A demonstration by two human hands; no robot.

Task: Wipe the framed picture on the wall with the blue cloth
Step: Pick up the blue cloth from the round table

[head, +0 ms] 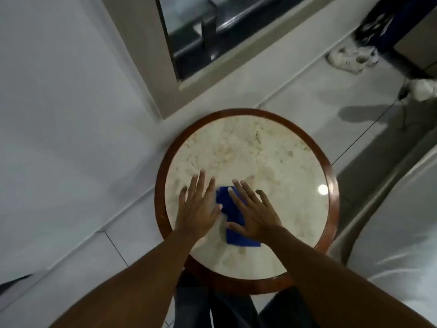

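A folded blue cloth [233, 222] lies flat on a round marble-topped table [260, 147] with a brown wooden rim. My right hand [254, 213] rests flat on the cloth's right part, fingers spread. My left hand [198, 207] lies flat beside the cloth on its left, fingers apart, thumb at the cloth's edge. Neither hand grips anything. The framed picture is not in view.
A window or door frame with dark glass [201, 36] stands in the wall behind the table. White shoes [350, 59] lie on the tiled floor at the right. A thin dark cord [364, 132] crosses the floor. A white upholstered piece [402, 233] sits close on the right.
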